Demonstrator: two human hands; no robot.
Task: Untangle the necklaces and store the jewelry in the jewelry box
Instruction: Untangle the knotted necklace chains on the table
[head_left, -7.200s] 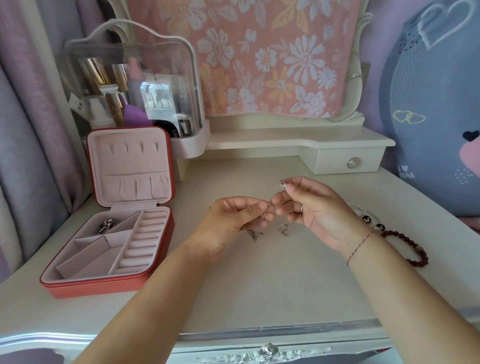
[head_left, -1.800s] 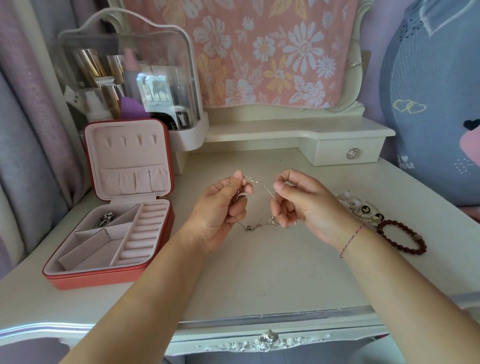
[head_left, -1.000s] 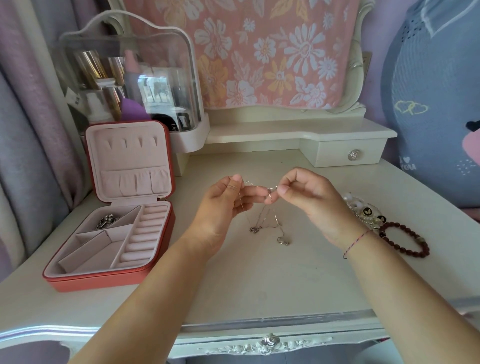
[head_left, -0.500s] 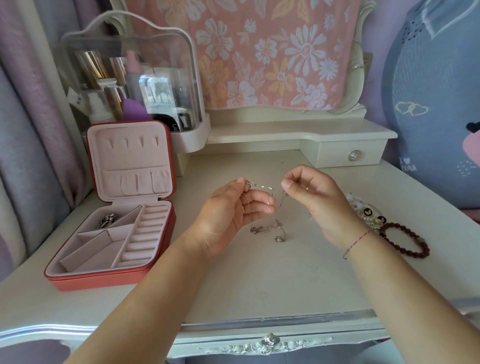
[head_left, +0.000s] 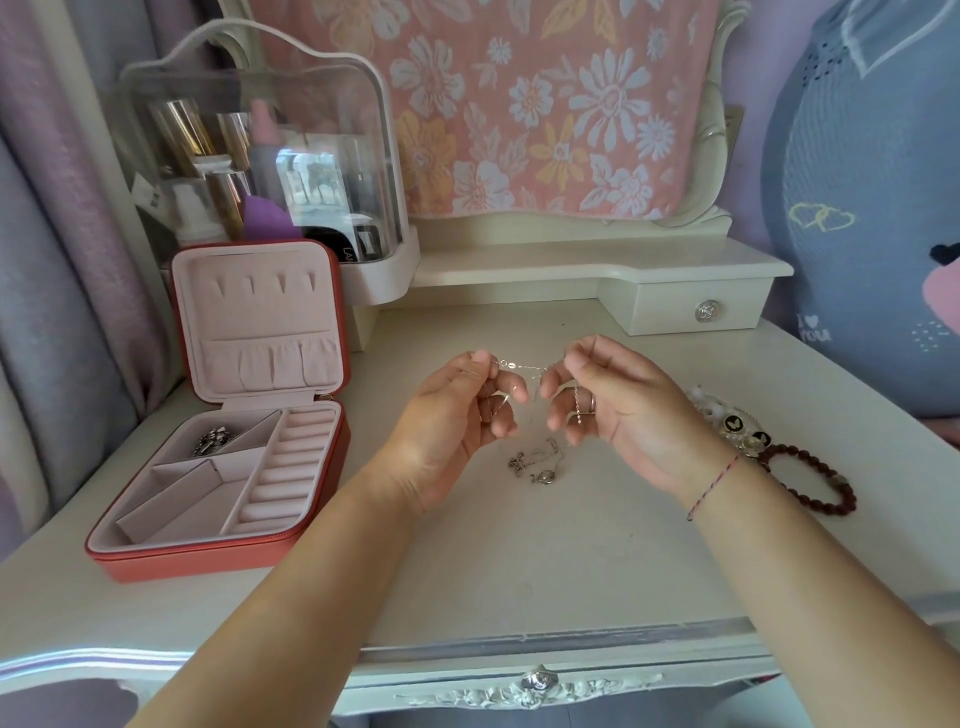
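**Q:** What are the hands doing?

**A:** The left hand (head_left: 457, 415) and right hand (head_left: 618, 415) are hovering above the counter (head_left: 545, 561), palms facing each other, near but not touching. Each is pinching one end of a thin silver chain (head_left: 519, 366), which is stretching almost level between them. A second strand is hanging down across the curled fingers of the right hand.

**Q:** Where are the necklaces lying?

**A:** The rest of the necklaces (head_left: 537, 462) is lying in a small tangle on the counter, directly below the gap between the hands.

**Q:** And the jewelry box?

**A:** The jewelry box (head_left: 208, 564) is sitting on the counter well to the left, with its lid (head_left: 254, 317) standing upright. A silver piece (head_left: 213, 441) is resting in its back-left compartment.

**Q:** What is lying on the right?

**A:** A dark beaded bracelet (head_left: 810, 483) is lying just beside a white ornament (head_left: 727, 421) with black discs, close to the right wrist.
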